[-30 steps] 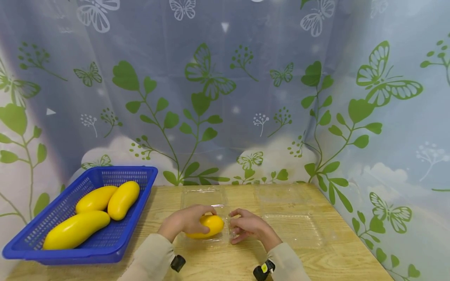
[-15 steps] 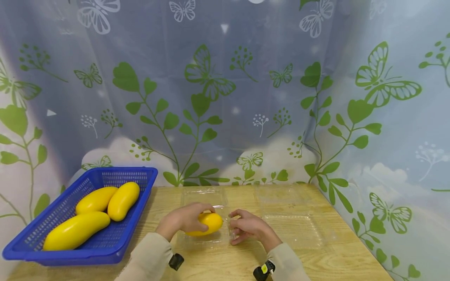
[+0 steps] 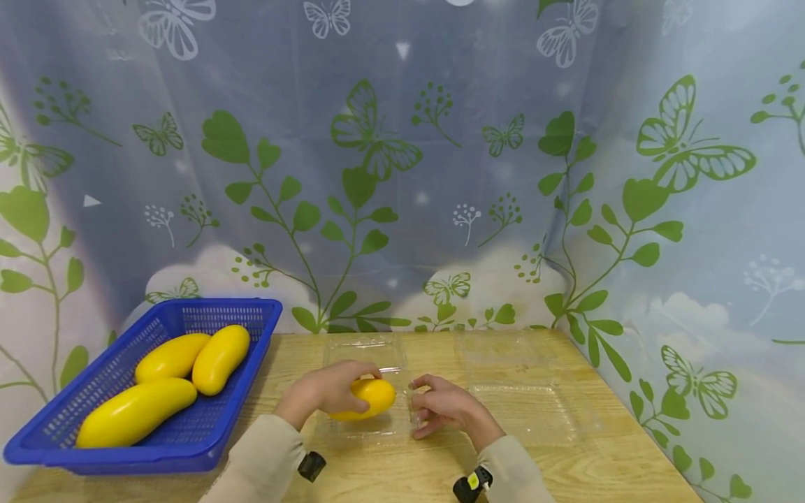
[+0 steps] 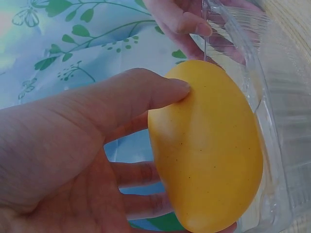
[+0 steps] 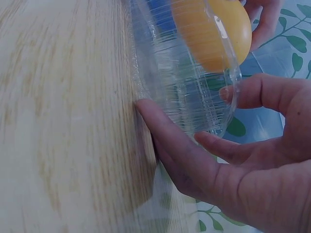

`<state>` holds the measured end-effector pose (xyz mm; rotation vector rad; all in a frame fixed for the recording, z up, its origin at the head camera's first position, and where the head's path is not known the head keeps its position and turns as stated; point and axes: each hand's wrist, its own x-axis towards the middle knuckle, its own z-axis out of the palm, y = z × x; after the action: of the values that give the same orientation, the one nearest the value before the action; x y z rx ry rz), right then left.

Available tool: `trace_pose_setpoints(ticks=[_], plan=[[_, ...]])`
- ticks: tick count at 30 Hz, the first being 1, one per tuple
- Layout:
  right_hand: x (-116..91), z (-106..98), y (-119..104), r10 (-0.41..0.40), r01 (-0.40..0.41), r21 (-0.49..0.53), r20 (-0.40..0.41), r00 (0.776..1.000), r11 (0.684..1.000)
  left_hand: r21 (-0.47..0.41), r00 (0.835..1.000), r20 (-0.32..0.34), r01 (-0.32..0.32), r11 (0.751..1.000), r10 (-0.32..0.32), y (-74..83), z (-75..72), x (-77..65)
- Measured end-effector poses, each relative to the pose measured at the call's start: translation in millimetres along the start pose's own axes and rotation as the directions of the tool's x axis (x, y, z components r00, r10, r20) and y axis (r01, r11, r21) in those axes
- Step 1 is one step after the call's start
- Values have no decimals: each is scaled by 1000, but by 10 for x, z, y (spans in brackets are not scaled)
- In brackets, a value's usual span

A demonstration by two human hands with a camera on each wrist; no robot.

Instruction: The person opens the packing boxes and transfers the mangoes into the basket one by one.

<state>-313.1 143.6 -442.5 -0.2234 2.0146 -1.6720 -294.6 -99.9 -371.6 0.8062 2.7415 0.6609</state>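
A yellow mango is in my left hand, thumb on one side and fingers on the other. It is tilted over the near half of an open clear plastic clamshell box. In the left wrist view the mango is beside the box's ridged wall, with the thumb across its upper part. My right hand pinches the box's right side. In the right wrist view, the thumb and a fingertip of that hand are at the clear rim, with another finger low along the wall.
A blue basket at the left holds three more yellow mangoes. To the right lies a second open clear clamshell box. Behind the wooden table hangs a curtain printed with leaves and butterflies.
My left hand and the mango have shifted slightly up and to the left in the head view. The right hand and the box have stayed in place.
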Motion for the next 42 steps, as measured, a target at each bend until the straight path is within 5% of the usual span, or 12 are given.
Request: trace_pose_setpoints(ticks=[42], plan=[[41,-21,51,-4,3,32,5,1000,999,55,998,-47,-41,998,43,-106,-162,-175]])
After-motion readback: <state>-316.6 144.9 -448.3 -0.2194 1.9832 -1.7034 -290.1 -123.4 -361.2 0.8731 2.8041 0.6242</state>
